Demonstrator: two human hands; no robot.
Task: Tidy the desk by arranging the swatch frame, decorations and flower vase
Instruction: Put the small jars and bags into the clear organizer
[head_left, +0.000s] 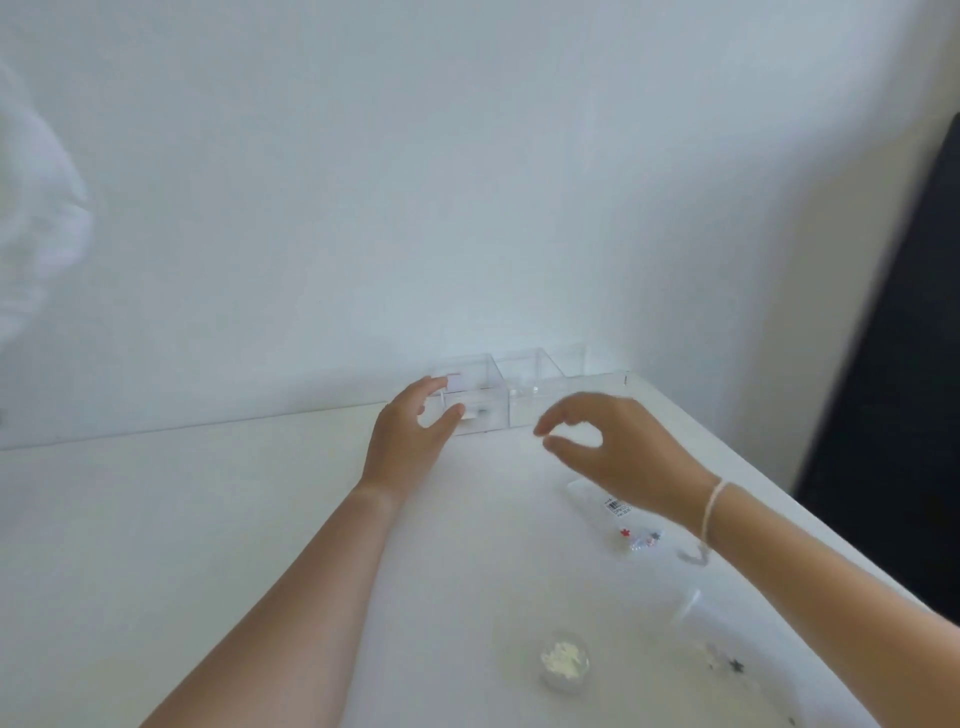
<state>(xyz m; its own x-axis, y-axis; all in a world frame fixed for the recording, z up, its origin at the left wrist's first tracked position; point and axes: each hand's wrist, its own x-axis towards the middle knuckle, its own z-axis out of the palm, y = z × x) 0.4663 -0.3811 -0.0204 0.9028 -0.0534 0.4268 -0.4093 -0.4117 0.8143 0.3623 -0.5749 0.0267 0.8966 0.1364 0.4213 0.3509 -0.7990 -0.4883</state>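
A clear acrylic organiser with several compartments stands at the back of the white desk, against the wall. My left hand reaches its left end, thumb and fingers apart around the corner of the left compartment; whether it grips the box is unclear. That compartment holds a small white item. My right hand hovers in front of the organiser, fingers curled and apart, holding nothing. A clear packet of small star decorations lies under my right wrist.
A small round clear pot with white flakes sits near the front. A clear cup-like item and scattered dark stars lie at the right front, under my right forearm. A dark panel stands beyond the desk's right edge.
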